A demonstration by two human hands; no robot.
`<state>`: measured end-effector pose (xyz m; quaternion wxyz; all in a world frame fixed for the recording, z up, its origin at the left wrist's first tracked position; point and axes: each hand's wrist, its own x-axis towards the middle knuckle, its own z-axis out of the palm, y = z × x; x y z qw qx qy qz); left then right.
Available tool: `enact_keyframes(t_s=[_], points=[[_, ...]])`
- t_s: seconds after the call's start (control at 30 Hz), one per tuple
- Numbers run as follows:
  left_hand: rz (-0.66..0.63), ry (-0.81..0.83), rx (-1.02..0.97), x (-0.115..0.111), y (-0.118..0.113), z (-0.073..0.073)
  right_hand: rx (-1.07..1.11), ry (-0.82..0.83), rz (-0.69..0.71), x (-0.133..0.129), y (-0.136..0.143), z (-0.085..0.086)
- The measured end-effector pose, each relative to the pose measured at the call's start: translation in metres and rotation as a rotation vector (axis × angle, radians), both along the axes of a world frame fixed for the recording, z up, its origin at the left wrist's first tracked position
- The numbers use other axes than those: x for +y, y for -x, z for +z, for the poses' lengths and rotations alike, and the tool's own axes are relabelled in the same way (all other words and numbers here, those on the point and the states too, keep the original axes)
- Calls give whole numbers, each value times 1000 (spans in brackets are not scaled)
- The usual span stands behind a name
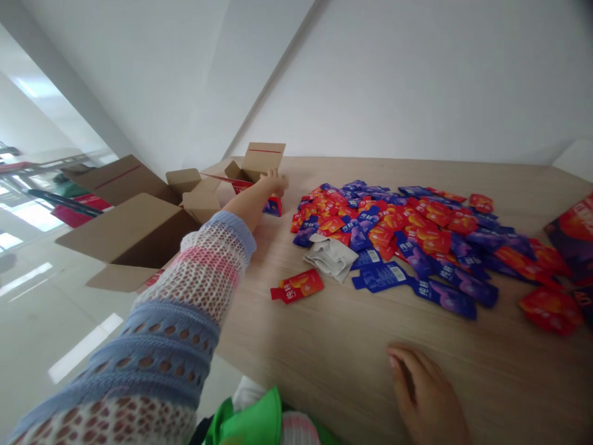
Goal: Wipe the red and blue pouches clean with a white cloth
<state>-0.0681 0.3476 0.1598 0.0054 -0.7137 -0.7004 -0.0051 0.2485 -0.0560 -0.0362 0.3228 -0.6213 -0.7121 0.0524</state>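
Observation:
My left hand (pixel 274 183) reaches far forward to a small open cardboard box (pixel 262 162) at the table's back left. Its fingers curl over the box's right edge; some of them are hidden. My right hand (pixel 428 398) rests near the table's front edge, loosely curled, thumb tip close to the fingertip, with nothing visible in it. Beyond it lies a wide pile of flat red and blue pouches (pixel 370 225). A single red pouch (pixel 299 286) lies apart on the left, near a crumpled whitish packet (pixel 330 256).
A larger cardboard box (pixel 152 238) with raised flaps stands on the left, beside my left arm. A dark printed box (pixel 574 238) is at the right edge. The wooden table (pixel 296 346) runs back to a white wall (pixel 393 80). Glossy floor (pixel 37 334) shows on the left.

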Motion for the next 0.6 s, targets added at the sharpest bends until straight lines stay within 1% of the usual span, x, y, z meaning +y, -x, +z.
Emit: enact_keyframes(t_s=[0.07, 0.1, 0.13, 0.2, 0.23, 0.3, 0.37, 0.4, 0.5, 0.6], points=[[-22, -12, 32, -11, -14, 12, -62, -12, -14, -2, 7, -2], [-43, -20, 48, -19, -22, 17, -99, -22, -16, -4, 11, -3], [-93, -34, 96, -30, -29, 21, -139, -28, -14, -5, 15, -3], [-230, 18, 126, -57, -43, 23, -223, -18, -4, -10, 24, -2], [-263, 65, 116, -73, -50, 20, -265, -4, -1, -13, 28, -1], [-342, 177, 109, -107, -59, 11, -339, 22, -4, -18, 34, 1], [-415, 337, 150, -142, -64, -4, -387, 30, -8, -21, 37, 0], [-416, 396, 166, -160, -65, -13, -401, 24, -8, -23, 37, -1], [-391, 432, 141, -207, -65, -42, -420, -22, -14, -24, 34, -8], [-375, 449, 119, -238, -60, -71, -425, -52, -15, -23, 33, -12]])
